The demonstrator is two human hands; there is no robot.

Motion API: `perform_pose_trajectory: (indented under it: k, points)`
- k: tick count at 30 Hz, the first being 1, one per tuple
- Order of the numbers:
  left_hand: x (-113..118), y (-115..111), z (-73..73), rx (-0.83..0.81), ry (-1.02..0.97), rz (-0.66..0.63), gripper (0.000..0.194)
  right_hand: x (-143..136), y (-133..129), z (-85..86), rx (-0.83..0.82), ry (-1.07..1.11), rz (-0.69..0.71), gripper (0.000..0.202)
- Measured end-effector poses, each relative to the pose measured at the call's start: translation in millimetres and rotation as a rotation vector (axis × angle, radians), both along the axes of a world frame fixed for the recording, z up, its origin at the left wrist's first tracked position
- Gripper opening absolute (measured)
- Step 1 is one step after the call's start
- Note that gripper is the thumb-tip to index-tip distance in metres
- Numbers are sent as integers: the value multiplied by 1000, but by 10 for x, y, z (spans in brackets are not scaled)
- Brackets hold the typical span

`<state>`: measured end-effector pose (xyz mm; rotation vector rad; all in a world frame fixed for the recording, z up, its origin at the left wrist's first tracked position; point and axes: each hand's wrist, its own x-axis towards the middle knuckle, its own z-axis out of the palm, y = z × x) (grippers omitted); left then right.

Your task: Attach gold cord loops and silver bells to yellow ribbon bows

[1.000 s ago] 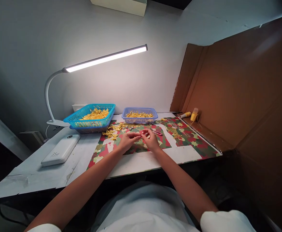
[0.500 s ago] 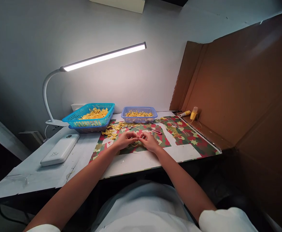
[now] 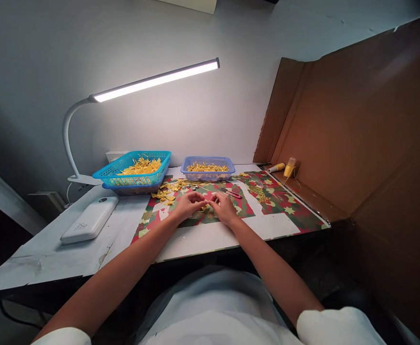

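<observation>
Close together over the patterned mat, my left hand and my right hand pinch a small piece of yellow ribbon between their fingertips. Most of that piece is hidden by the fingers, so its exact shape is unclear. Loose yellow ribbon bows lie just beyond my left hand, with thin yellow strands and a few small shiny bits near them. Past my right hand rests a pair of thread snips with a pinkish-red handle.
A blue basket of yellow ribbon pieces and a purple basket of yellow pieces stand at the back. Gold strands and yellow thread spools lie right. A power bank and desk lamp are left; cardboard walls the right.
The thin yellow loop that hung below my fingers shows less now. My fingertips have drawn slightly apart, still pinching. The view has tilted a little.
</observation>
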<state>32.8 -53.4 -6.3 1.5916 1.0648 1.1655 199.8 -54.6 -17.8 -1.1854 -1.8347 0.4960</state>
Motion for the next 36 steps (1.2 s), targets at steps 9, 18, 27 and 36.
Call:
perform_pose_trajectory:
  k: [9, 18, 27, 36]
  points:
    - [17, 35, -48, -71, -16, 31, 44, 288, 141, 16, -50, -225, -506, 19]
    - [-47, 29, 140, -13, -106, 132, 43, 449, 477, 89, -230, -582, -440, 15]
    - [-50, 6, 286, 33, -150, 146, 44, 537, 517, 64, -114, -336, -290, 16]
    - [-78, 42, 264, 27, -184, 165, 43, 257, 127, 222, 18, -96, 236, 26]
